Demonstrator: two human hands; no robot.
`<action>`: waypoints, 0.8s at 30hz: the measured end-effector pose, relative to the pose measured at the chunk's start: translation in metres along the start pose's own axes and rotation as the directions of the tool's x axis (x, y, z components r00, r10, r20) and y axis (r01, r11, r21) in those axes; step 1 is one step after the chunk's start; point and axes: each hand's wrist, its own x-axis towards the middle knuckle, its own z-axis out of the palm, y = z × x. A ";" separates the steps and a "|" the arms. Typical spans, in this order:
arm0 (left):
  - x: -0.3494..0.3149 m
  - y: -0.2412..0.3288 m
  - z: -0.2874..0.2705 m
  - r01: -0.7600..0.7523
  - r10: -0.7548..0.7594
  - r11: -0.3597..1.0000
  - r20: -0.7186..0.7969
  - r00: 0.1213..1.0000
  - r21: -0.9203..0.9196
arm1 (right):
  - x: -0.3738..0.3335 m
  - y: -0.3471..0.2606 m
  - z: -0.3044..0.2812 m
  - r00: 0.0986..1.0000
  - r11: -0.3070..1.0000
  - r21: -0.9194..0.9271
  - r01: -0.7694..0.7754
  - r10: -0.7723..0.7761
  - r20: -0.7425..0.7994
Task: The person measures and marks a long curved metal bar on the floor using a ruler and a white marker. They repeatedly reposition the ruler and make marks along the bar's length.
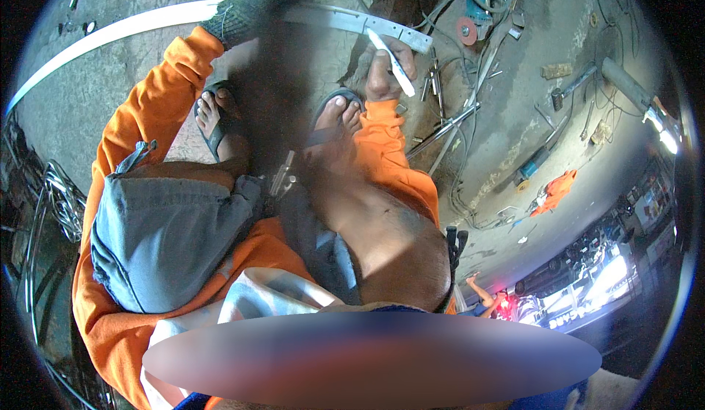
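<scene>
Floor [169, 127]: grey concrete, stained and scuffed, running from the left edge round to the far right.

Strip [121, 29]: one, long, white, gently curved, lying across the floor beyond the feet; holes in its right end. A dark blur covers part of its middle.

Left hand [248, 9]: dark knit glove, laid over the strip left of the blur, closed round it as far as we see; its fingertips we cannot make out.

Right hand [385, 68]: ungloved, fingers drawn in round a white marker [391, 63], whose upper end overlaps the strip near the holes; whether it touches, we cannot tell.

Feet: a pair, in dark sandals [213, 142], just below the strip.

Right of the strip we list: one teal grinder [479, 2] with a red disc [467, 31]; loose cables [444, 10]; metal rods [445, 128] in a heap; a tan block [556, 70]; a second grinder [529, 168], farther off; an orange cloth [557, 192], crumpled, near that grinder.

Left edge: one wire coil [64, 200], tangled, in shadow.

Room: dim. We record a bright lamp [667, 139] at the far right, a glaring white light [609, 274] at lower right, a small red light [504, 304], and beside it another person [479, 291], only partly seen.
</scene>
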 end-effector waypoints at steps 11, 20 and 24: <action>0.008 0.008 0.006 0.009 -0.009 1.000 0.009 1.000 0.018 | -0.013 0.002 -0.020 1.000 1.000 0.017 0.000 0.000 -0.005; 0.011 0.011 0.004 0.043 -0.048 0.996 0.053 0.997 0.082 | -0.015 -0.001 -0.021 0.998 0.998 0.018 -0.055 0.054 0.045; 0.012 0.014 0.004 0.047 -0.054 0.993 0.057 0.997 0.106 | -0.016 -0.004 -0.015 0.998 0.998 0.045 -0.047 0.045 0.047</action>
